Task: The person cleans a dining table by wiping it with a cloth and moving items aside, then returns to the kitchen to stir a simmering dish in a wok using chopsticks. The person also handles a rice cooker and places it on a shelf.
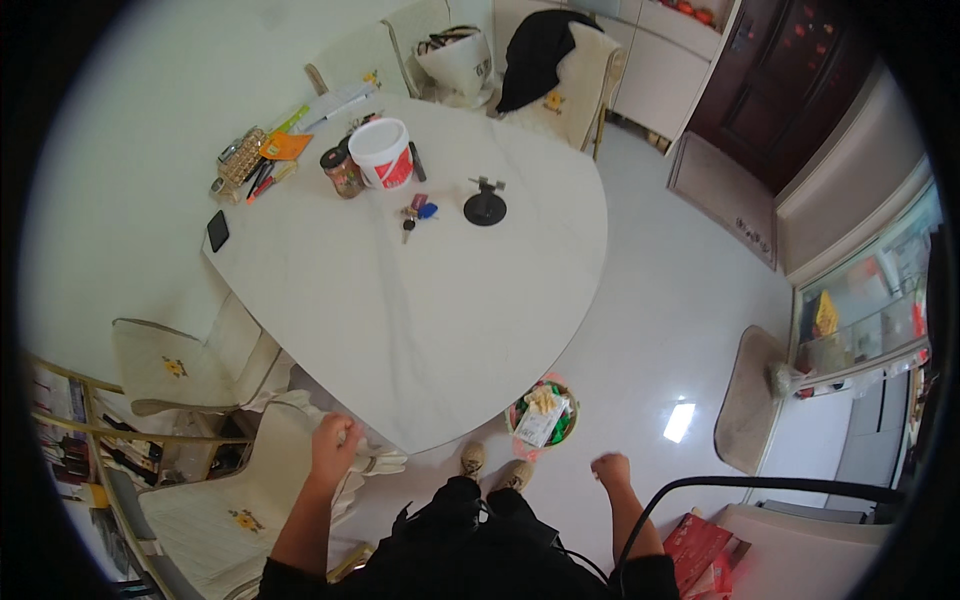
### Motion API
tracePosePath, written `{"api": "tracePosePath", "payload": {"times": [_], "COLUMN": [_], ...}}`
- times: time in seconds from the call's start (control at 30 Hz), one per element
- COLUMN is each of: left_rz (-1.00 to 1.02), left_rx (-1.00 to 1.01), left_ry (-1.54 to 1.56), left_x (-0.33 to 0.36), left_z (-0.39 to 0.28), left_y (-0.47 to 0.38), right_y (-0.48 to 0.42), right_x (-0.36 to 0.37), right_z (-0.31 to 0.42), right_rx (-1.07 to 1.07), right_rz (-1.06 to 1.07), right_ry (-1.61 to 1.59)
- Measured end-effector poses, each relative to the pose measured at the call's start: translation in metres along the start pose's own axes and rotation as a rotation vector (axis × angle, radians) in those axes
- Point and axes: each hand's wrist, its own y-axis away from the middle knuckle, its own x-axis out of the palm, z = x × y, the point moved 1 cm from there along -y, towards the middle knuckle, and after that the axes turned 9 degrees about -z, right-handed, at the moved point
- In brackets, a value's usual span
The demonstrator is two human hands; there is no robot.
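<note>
My left hand is curled into a fist above a cream-covered chair, near the table's front corner. Nothing shows in its fingers. My right hand, also a closed fist with nothing visible in it, hangs over the floor right of the waste basket. Before me stands a white marbled table. On it are a black round-based stand, a bunch of keys, a white plastic bucket with a red label and a dark-lidded glass jar.
A phone lies at the table's left edge, below a woven basket, pens and papers. Chairs stand around the table, one with a black garment. A black cable arcs past my right arm. Red bags sit at lower right.
</note>
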Motion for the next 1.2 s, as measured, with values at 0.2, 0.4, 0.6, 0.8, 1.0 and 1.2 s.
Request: {"api": "tracePosePath", "payload": {"times": [0.2,0.4,0.6,0.8,1.0,1.2], "left_rz": [-0.09,-0.069,-0.059,-0.098,0.018,0.204], "left_rx": [0.034,0.006,0.061,-0.126,-0.139,-0.338], "left_ry": [0.11,0.241,0.145,-0.293,-0.47,-0.654], "left_x": [0.007,0.048,0.146,0.211,0.225,0.276], "left_z": [-0.048,-0.129,-0.153,-0.103,-0.089,-0.105], "left_y": [-0.064,-0.061,-0.005,0.009,-0.031,-0.04], "right_y": [0.141,0.249,0.247,0.191,0.095,-0.025], "right_x": [-0.044,-0.017,0.008,-0.043,-0.111,-0.17], "right_z": [-0.102,-0.236,-0.367,-0.44,-0.454,-0.446], "right_rx": [0.304,0.568,0.626,0.562,0.443,0.306], "right_rz": [-0.231,-0.264,-0.065,-0.064,-0.1,-0.042], "right_ry": [0.027,-0.042,-0.182,-0.356,-0.474,-0.486]}}
